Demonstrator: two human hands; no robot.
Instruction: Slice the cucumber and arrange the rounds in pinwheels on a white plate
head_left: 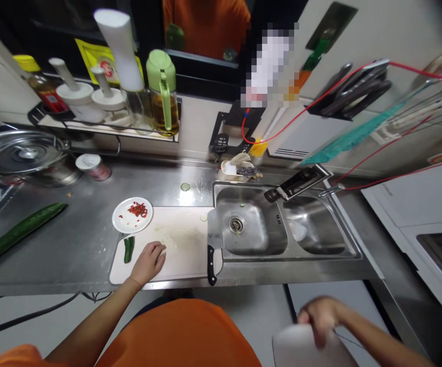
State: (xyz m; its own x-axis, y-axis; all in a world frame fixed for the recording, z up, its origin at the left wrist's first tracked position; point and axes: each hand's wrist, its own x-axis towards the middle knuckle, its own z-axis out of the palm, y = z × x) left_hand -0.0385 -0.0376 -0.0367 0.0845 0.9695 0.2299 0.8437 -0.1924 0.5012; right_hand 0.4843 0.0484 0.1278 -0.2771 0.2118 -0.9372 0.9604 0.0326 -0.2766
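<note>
My left hand rests on the white cutting board, its fingers curled in; what they hold, if anything, is hidden. Just left of it a short piece of cucumber lies on the board. A white plate with chopped red pieces overlaps the board's far left corner. Along the board's right edge lies a cleaver with a black handle toward me. At the lower right, off the counter, my right hand grips a pale, smooth, rounded object, cut off by the frame; its kind is unclear.
Right of the board is a double sink with a black faucet. A long cucumber lies at left, before a lidded steel pot and a small can. Bottles and jars stand on a wall rack.
</note>
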